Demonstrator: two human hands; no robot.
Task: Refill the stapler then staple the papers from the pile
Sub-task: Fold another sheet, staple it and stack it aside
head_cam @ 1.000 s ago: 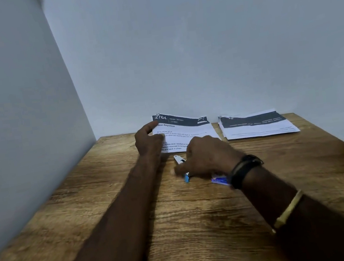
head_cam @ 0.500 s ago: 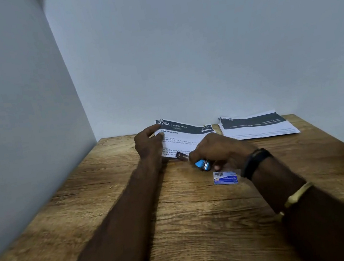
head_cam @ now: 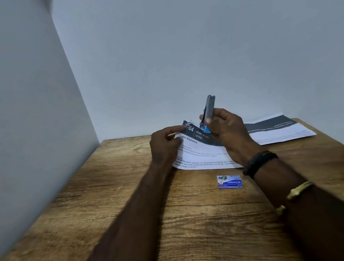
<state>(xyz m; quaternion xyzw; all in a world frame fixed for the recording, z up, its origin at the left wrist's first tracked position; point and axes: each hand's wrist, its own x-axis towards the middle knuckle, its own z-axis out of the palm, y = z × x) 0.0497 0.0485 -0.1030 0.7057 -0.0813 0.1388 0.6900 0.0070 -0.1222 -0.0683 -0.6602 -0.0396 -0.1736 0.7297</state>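
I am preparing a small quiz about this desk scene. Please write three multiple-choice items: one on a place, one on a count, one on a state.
1. Where is the small staple box?
A. on the table, nearer than the papers
B. on the pile
C. in the left hand

2. How many bracelets are on the right arm?
A. none
B. one
C. two

3. How is the stapler?
A. flat on the table
B. held up in the right hand
C. under the papers

Key: 1 A, it lies on bare wood; 2 C, one black, one gold; 3 B, fingers grip it in the air.
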